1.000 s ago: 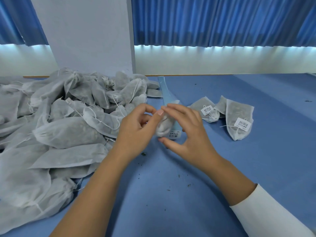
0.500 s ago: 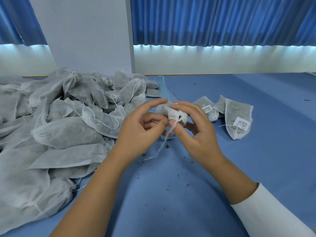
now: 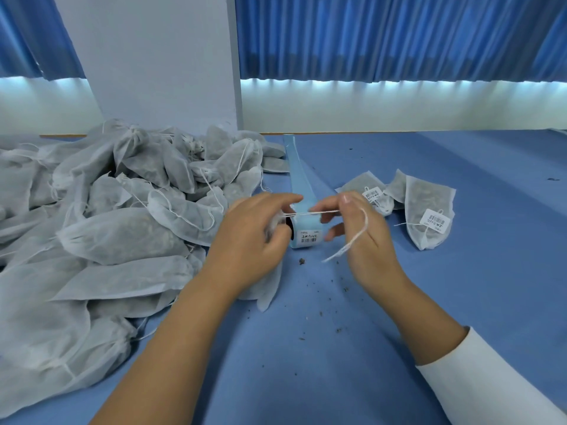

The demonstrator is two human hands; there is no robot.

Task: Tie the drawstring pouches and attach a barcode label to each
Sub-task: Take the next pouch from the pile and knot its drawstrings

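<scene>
**Centre of frame: one pouch being drawn shut, label not yet on**

At centre frame the left hand (image 3: 245,240) has its fingers curled round a grey-white pouch (image 3: 273,223), gripping it near the neck. The rest of the pouch hangs below the hand toward the blue table (image 3: 337,363). The right hand (image 3: 365,240) pinches the drawstring (image 3: 310,213) between thumb and forefinger. The cord runs taut and level between the two hands, and its loose tail droops across the right hand.

Progress: right of centre lies a small group of finished pouches (image 3: 429,197), necks closed, with two barcode labels (image 3: 435,221) visible on them. At left and upper left, a large pile (image 3: 107,225) of pouches shows no labels that can be made out, and several cords lie slack. On that evidence, only a small share of the job is done.

For the pouch in hand, closing is under way. Whether a knot has formed cannot be told, as the left fingers cover the neck. Its label remains to be attached.

Supply: a pale blue backing strip (image 3: 299,179) runs up the frame just beyond the hands, with an unused label (image 3: 308,236) at its near end.

Condition: the pouch is thin, semi-translucent fabric with dark loose filling showing through. Crumbs (image 3: 302,261) on the table below the hands suggest minor spillage.
</scene>
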